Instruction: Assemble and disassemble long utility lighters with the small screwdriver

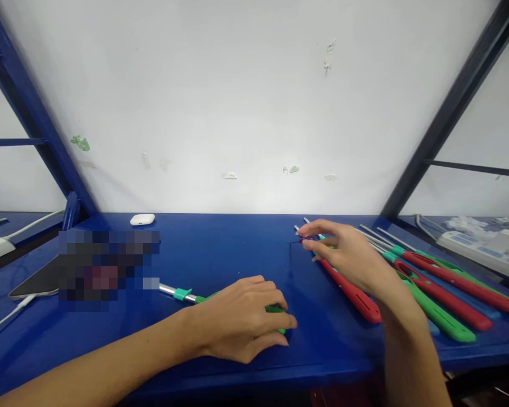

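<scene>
My left hand [241, 319] lies over the handle of a green long-necked lighter [275, 309], fingers curled round it. Its metal tube [169, 289] with a teal collar [182, 294] sticks out to the left, the tip hidden by a blurred patch. My right hand [348, 251] is raised, thumb and index finger pinched on a small thin dark bent piece with a red spot [300, 241]; its kind is unclear. Beneath that hand a red long-necked lighter [350, 288] rests on the table, partly covered by the fingers.
Several red, green and blue long-necked lighters [445, 305] lie at the right. A phone [36, 280] with a white cable and a blurred patch are at the left. A white earphone case [142, 219] sits near the wall. A power strip [483, 249] stands beyond the right post [445, 107].
</scene>
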{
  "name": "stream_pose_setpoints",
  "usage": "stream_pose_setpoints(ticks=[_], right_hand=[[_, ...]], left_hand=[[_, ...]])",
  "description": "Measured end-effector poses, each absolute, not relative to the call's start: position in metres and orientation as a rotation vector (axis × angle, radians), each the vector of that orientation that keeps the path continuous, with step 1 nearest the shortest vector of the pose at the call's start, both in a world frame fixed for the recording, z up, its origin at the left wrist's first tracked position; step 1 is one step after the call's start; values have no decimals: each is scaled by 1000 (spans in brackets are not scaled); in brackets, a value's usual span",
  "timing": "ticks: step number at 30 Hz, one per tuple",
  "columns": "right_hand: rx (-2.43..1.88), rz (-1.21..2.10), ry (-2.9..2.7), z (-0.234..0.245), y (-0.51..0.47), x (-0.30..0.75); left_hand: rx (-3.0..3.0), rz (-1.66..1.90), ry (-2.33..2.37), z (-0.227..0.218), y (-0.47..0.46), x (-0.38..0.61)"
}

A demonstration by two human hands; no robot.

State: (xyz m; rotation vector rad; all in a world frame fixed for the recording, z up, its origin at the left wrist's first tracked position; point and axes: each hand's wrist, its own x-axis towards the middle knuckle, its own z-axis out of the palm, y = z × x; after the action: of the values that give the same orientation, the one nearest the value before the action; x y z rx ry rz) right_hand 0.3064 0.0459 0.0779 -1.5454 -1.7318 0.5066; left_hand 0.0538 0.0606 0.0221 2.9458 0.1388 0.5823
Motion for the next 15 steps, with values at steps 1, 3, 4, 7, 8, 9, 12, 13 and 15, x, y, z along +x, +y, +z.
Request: stream_pose_setpoints(ticks=[1,3,4,7,8,9,12,13,15], right_hand=[[-1544,546,-1793,76,48,305],[-1555,611,-1910,74,48,303],[-1567,632,-1958,74,47,302],[-1617,654,-2040,77,43,301],[-1630,662,-2055,78,41,300],[-1637,676,-2071,79,40,300],[-1628,751,-2142,81,35,295],[-1620,778,-2170,81,34,293],[-1608,822,-2227,82,32,287]], left_hand=[[2976,580,103,22,59,54],[3024,575,43,24,55,56],[3035,572,27,24,54,56],[3031,566,21,26,51,57],[3026,566,19,26,51,57],[3023,567,14,25,51,57],[3025,572,3,24,52,56],[3029,573,4,23,52,56],[3039,582,8,21,52,56]])
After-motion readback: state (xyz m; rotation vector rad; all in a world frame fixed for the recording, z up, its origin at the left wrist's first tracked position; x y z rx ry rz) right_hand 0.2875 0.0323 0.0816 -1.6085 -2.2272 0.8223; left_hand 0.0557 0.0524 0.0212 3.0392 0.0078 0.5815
